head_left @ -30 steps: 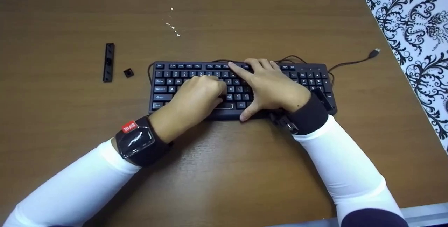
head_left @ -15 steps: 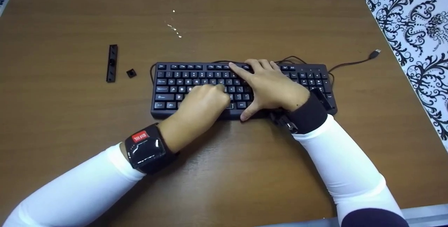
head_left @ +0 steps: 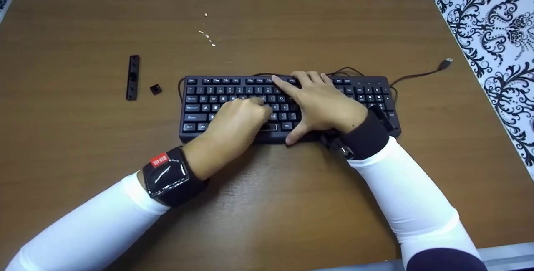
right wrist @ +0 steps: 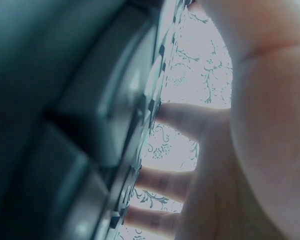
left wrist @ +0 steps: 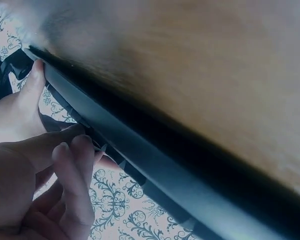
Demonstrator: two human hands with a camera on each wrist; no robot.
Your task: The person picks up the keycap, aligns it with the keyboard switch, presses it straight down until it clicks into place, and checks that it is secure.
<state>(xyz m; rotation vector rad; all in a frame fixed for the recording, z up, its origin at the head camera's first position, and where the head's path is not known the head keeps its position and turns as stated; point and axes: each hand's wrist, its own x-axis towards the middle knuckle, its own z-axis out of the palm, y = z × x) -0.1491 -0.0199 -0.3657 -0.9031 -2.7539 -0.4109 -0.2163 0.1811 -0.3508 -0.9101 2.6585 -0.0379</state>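
Note:
A black keyboard (head_left: 196, 108) lies on the wooden table. Over its middle letter keys is my left hand (head_left: 235, 122), knuckles up and fingers curled down. In the left wrist view the left hand's thumb and forefinger come together right at the keys; the fingers (left wrist: 75, 185) hide the key they work on. My right hand (head_left: 323, 102) rests spread across the keyboard's right part, its fingertips near the back edge and its thumb at the front edge. The right wrist view shows straight fingers (right wrist: 165, 182) touching the keys, with the palm raised off them.
Left of the keyboard lie a long black bar-shaped key (head_left: 132, 77) and a small black square keycap (head_left: 155, 89). A USB plug (head_left: 445, 63) and its cable lie at the right. Pale specks (head_left: 207, 36) dot the table (head_left: 267, 204) behind the keyboard.
My left hand has shifted slightly right and toward me over the keys, then a little back, staying curled. The right hand keeps its place on the keyboard.

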